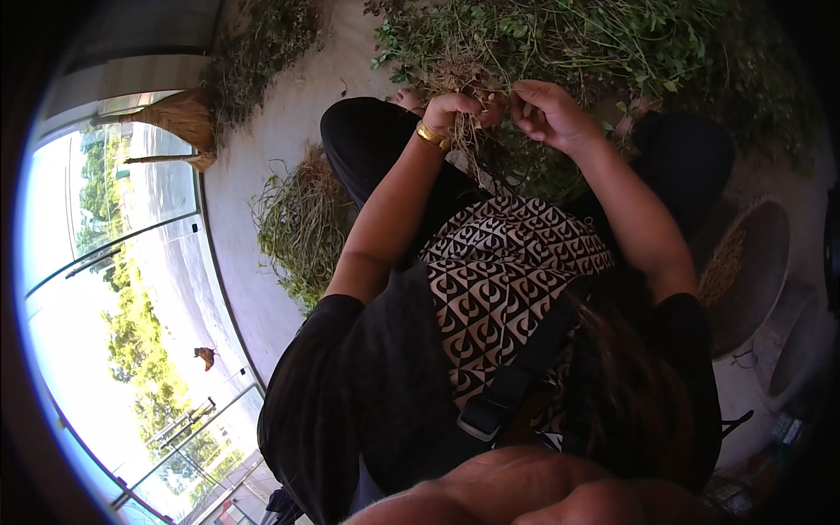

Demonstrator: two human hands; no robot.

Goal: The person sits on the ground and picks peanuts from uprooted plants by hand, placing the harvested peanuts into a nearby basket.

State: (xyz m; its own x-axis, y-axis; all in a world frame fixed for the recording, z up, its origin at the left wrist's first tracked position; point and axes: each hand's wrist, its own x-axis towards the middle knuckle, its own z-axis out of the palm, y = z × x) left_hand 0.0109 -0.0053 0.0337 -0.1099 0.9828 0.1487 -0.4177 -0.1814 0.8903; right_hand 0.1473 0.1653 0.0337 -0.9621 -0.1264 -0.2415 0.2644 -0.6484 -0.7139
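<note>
My left hand [453, 113], with a gold bracelet at the wrist, grips a bunch of uprooted plants by the tangled brown roots [462, 72]. Small pale pods are among these roots. Beside it on the right, my right hand [541, 111] has its thumb and forefinger close together at the edge of the roots; whether something small is between them I cannot tell. Just beyond both hands lies a large heap of green leafy plants [558, 39], and more leaves show below, between my legs.
A pile of pulled plants [305, 223] lies by my left knee, another heap [262, 59] farther off. At right stands a round metal basin [761, 275] with pale pods [722, 269] inside. Straw brooms [177, 121] lean near the glass doors [125, 262] at left.
</note>
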